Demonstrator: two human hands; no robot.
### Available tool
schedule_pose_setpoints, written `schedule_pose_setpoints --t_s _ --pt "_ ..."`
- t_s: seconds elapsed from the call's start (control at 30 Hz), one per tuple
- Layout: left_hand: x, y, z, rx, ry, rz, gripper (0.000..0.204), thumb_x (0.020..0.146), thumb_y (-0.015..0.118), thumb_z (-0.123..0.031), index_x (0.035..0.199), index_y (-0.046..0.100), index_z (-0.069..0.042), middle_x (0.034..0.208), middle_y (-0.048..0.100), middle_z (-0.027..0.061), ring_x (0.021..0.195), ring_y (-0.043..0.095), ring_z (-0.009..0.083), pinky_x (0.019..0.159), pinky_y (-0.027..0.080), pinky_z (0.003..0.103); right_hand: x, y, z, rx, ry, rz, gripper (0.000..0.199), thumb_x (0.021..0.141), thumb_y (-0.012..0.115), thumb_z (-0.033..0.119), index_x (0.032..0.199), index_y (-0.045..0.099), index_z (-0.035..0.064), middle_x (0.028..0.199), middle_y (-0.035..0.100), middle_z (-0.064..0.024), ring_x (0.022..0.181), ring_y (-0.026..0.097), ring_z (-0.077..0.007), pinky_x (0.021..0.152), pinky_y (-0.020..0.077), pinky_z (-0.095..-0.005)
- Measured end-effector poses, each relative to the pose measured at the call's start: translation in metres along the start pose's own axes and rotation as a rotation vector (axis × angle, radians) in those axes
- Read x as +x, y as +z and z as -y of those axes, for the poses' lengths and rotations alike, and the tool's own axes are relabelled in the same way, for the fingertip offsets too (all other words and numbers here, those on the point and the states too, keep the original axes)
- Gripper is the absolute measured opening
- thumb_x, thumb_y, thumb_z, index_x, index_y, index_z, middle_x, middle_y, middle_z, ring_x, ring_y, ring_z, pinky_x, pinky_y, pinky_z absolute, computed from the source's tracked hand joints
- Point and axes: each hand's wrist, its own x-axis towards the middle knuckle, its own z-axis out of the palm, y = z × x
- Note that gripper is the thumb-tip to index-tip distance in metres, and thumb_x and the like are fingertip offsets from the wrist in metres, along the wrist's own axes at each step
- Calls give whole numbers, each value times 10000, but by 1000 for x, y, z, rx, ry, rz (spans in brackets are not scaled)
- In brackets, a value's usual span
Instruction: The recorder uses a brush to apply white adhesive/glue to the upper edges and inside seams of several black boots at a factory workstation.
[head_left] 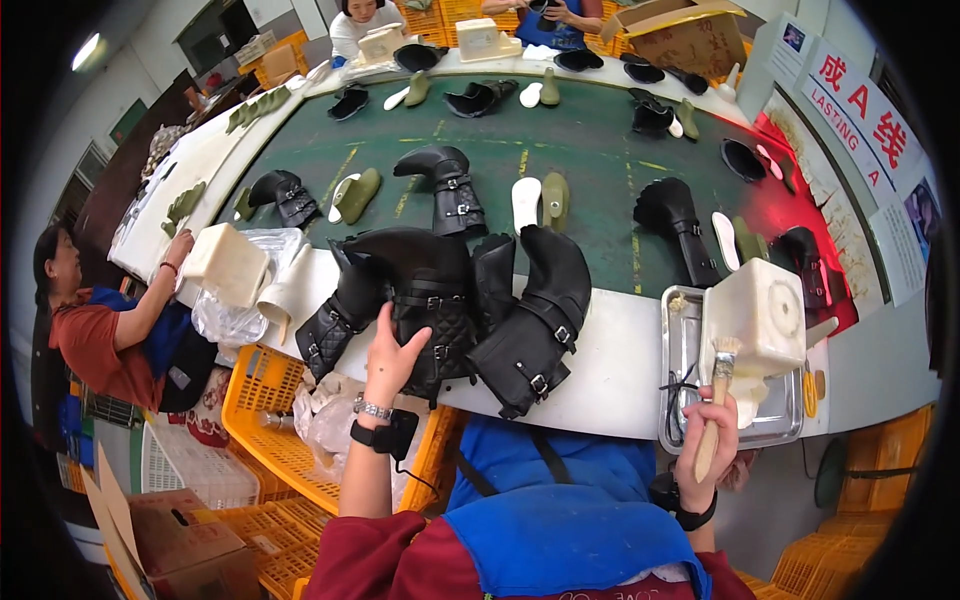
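In my right hand [708, 432] is a brush [707, 440] with a wooden handle, its pale bristles pointing up. My left hand [393, 358] has thumb and forefinger spread, right at a black quilted boot upper [432, 325] with buckled straps; whether it touches the boot I cannot tell. To the left of that hand leans another quilted boot upper [335, 320]. A tall black boot upper with two buckles [535, 335] lies to the right, its open end toward me. Beside my right hand, a metal tray [673, 372] sits on the table's white border, partly under a cream block-shaped container [752, 315].
A green conveyor belt [590, 215] carries boot uppers, white insoles [525, 203] and olive shoe lasts [556, 200]. Yellow-handled scissors [810, 392] lie right of the tray. A yellow crate [255, 395] stands at my left. A co-worker [115, 330] reaches in from the left; others sit opposite.
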Motion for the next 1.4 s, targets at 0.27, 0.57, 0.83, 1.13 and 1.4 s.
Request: schedule_pose_setpoints --t_s 0.27,0.57,0.83,1.13,1.4 --pt "-23 38 -40 -222 -80 168 463 767 618 -94 1167 440 57 1032 594 154 933 573 203 815 433 285 6 18 2 23 -23 21 144 746 531 -87 845 500 14 912 538 -178 836 555 -265 758 438 -326" --pt "-22 38 -23 -348 -70 261 481 768 626 -126 1179 432 31 996 595 163 914 579 233 801 443 299 7 26 6 -22 -62 55 146 738 546 -81 838 501 15 919 540 -177 838 555 -275 757 438 -334" --pt "-14 20 -28 174 88 97 574 709 650 -101 1219 404 -7 1080 522 202 982 507 345 830 412 379 4 31 4 -16 -34 54 141 736 557 -68 839 510 17 931 544 -175 852 556 -279 762 437 -329" --pt "-32 55 -99 -266 -75 433 641 700 697 -309 1206 409 -42 943 587 177 820 592 302 692 476 380 6 36 6 -17 -21 37 168 721 568 -46 876 527 5 881 535 -158 784 557 -257 705 438 -310" --pt "-27 69 -100 -832 -205 602 377 802 613 -149 1106 514 50 963 601 67 876 542 97 785 436 233 8 23 -1 -104 90 109 215 786 554 185 746 426 18 738 358 -104 705 407 -251 684 344 -315"
